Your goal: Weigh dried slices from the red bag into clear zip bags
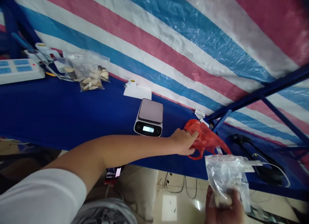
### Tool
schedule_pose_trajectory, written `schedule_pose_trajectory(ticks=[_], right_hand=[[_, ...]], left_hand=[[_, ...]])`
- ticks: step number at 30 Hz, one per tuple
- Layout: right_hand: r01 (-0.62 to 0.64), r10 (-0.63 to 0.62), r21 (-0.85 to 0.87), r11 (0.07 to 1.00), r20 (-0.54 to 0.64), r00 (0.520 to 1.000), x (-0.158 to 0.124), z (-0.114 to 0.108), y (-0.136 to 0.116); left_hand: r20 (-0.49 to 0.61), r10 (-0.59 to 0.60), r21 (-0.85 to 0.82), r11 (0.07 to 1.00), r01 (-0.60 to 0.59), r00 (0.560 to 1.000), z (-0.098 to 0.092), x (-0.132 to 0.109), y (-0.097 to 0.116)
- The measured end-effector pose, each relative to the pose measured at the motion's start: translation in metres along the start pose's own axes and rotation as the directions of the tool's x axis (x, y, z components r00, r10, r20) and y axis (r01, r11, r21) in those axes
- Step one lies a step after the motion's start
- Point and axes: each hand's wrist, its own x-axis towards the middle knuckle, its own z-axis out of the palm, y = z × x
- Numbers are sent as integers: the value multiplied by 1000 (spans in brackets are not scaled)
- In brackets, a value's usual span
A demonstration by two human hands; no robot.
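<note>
My left hand (184, 141) reaches across to the right, its fingers closed on the edge of a crumpled red plastic bag (205, 137). At the lower right, my right hand (224, 208) grips the bottom of a clear zip-lock bag (227, 169). Something pale lies in that bag by my fingers, too blurred to name. Behind my left forearm stands a small kitchen scale (151, 111) with a bare plate, its lit display reading 0.0.
Clear bags of pale dried slices (93, 80) lie at the back left beside a white power strip (21, 69). A white card (138, 92) rests behind the scale. Blue metal bars (260, 92) and black cabled equipment (263, 159) stand at the right. Striped sheeting (154, 40) forms the back.
</note>
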Motion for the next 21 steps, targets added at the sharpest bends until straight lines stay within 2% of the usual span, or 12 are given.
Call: schedule_pose_trajectory(ticks=[2, 4, 7, 9, 12, 16, 21], right_hand=[[-15, 17, 34, 999, -60, 998, -2, 0, 0], [-12, 19, 71, 997, -93, 996, -4, 2, 0], [24, -21, 53, 998, -49, 999, -8, 6, 1], [65, -66, -16, 998, -18, 998, -10, 5, 3], [157, -157, -127, 979, 9, 988, -13, 2, 3], [238, -236, -224, 945, 33, 971, -23, 2, -1], [322, -352, -342, 883, -28, 935, -46, 25, 9]], left_hand=[[-11, 56, 61, 997, -55, 998, 8, -3, 9], [23, 128, 165, 978, -130, 992, 16, -8, 16], [22, 207, 193, 959, -207, 978, 16, -10, 18], [-69, 239, 118, 966, -230, 969, 7, -8, 12], [-172, 196, -27, 979, -204, 965, -17, -5, -1], [-203, 116, -201, 967, -158, 972, -46, -6, -13], [-231, 73, -312, 939, -145, 970, -62, -11, -23]])
